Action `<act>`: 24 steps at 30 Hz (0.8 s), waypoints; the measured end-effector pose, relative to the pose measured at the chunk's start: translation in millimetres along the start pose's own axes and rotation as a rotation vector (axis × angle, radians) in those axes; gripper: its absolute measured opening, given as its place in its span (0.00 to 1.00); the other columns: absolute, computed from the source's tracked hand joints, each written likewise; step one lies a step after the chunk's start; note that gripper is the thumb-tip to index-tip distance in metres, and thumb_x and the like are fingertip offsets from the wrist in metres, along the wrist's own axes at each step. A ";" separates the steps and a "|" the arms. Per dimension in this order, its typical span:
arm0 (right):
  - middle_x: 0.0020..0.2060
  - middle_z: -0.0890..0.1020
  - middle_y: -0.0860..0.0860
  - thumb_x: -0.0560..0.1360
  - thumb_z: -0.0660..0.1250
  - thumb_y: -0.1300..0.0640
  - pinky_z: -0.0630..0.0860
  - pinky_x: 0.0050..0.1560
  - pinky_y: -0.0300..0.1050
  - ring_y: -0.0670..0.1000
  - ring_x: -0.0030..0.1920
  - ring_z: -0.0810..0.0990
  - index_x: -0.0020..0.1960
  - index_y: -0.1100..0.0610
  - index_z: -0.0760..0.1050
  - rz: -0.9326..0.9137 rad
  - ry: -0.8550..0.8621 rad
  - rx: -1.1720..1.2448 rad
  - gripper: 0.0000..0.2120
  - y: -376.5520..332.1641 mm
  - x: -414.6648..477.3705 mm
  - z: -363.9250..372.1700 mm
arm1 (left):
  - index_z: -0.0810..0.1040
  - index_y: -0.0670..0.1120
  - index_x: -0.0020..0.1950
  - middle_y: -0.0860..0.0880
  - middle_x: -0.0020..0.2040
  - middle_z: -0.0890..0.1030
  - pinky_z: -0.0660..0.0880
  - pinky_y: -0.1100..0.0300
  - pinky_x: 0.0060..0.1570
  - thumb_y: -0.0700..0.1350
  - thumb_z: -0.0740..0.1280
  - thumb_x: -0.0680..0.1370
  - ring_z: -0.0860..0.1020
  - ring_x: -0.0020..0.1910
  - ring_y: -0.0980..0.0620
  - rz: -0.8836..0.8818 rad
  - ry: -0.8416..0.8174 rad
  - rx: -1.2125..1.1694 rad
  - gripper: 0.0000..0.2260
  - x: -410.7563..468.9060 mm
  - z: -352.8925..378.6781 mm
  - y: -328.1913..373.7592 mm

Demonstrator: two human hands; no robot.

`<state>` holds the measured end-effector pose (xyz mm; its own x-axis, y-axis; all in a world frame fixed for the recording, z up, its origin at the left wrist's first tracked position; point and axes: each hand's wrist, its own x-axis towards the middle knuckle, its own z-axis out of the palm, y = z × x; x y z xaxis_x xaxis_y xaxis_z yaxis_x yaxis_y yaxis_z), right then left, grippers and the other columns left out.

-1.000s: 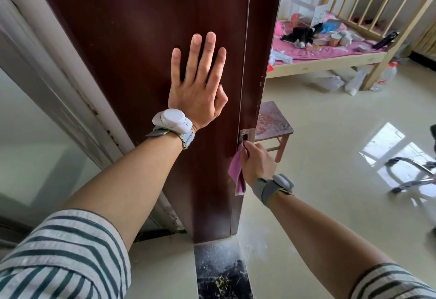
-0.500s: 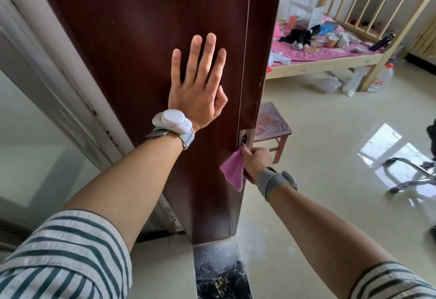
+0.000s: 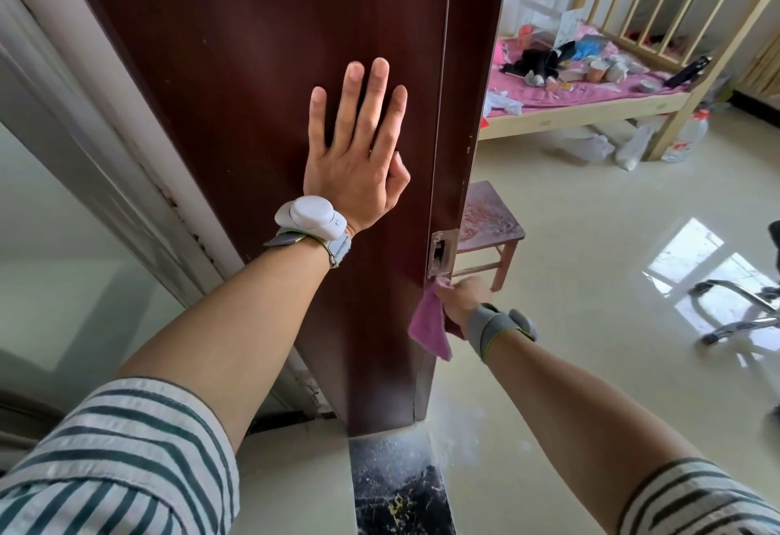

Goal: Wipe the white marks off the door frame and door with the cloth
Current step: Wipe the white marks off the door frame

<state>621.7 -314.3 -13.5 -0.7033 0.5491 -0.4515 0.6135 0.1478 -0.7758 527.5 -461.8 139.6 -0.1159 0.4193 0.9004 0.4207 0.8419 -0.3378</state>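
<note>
A dark brown wooden door frame [image 3: 253, 49] fills the upper left and middle of the head view. My left hand [image 3: 358, 154] lies flat on its wide face, fingers spread and pointing up. My right hand [image 3: 462, 296] grips a pink cloth [image 3: 430, 325] and presses its top against the frame's narrow edge [image 3: 462, 70], just below the metal strike plate [image 3: 442, 254]. Most of the cloth hangs loose under the hand. A few small pale specks show on the narrow edge near mid height.
A small wooden stool [image 3: 491, 222] stands just behind the frame edge. Further back is a wooden bed [image 3: 591, 108] with a pink sheet and clutter. A chair base [image 3: 743, 311] sits at the right. White dust lies on the floor by the black marble threshold [image 3: 401, 488].
My right hand with the cloth has slid down the frame's narrow edge, from over the strike plate to just below it. My left hand has stayed flat on the frame.
</note>
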 end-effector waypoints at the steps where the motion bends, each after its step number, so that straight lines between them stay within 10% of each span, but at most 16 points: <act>1: 0.35 0.82 0.54 0.75 0.69 0.49 0.81 0.34 0.46 0.54 0.34 0.82 0.41 0.59 0.78 0.065 -0.015 -0.020 0.13 7.2 0.2 -2.7 | 0.70 0.41 0.74 0.38 0.73 0.70 0.52 0.39 0.75 0.45 0.65 0.76 0.63 0.74 0.37 0.000 0.002 -0.004 0.26 0.1 0.2 -0.2; 10: 0.43 0.80 0.48 0.76 0.66 0.49 0.73 0.43 0.42 0.52 0.44 0.78 0.53 0.49 0.80 -0.437 0.135 -0.247 0.09 7.8 -8.1 1.6 | 0.67 0.41 0.75 0.38 0.73 0.69 0.48 0.41 0.76 0.46 0.65 0.76 0.62 0.74 0.38 -0.012 -0.019 -0.015 0.28 -26.2 10.1 17.7; 17: 0.49 0.82 0.57 0.78 0.60 0.51 0.77 0.52 0.51 0.60 0.50 0.79 0.54 0.56 0.77 -0.028 0.275 -0.188 0.12 28.4 13.2 -14.7 | 0.67 0.41 0.75 0.38 0.73 0.69 0.49 0.40 0.75 0.46 0.64 0.76 0.62 0.73 0.37 -0.007 -0.007 -0.008 0.27 -28.7 12.9 16.6; 24: 0.43 0.81 0.51 0.77 0.63 0.45 0.71 0.42 0.43 0.56 0.44 0.79 0.51 0.49 0.77 -0.369 0.187 -0.204 0.09 18.9 -10.4 14.1 | 0.66 0.41 0.75 0.38 0.73 0.69 0.49 0.40 0.75 0.46 0.65 0.76 0.62 0.74 0.37 -0.011 -0.008 -0.011 0.28 -28.7 12.2 16.9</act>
<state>635.6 -328.8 -29.7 -0.8226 0.5655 -0.0594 0.4054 0.5098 -0.7588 527.0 -455.5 104.6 -0.1275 0.4129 0.9018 0.4292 0.8427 -0.3251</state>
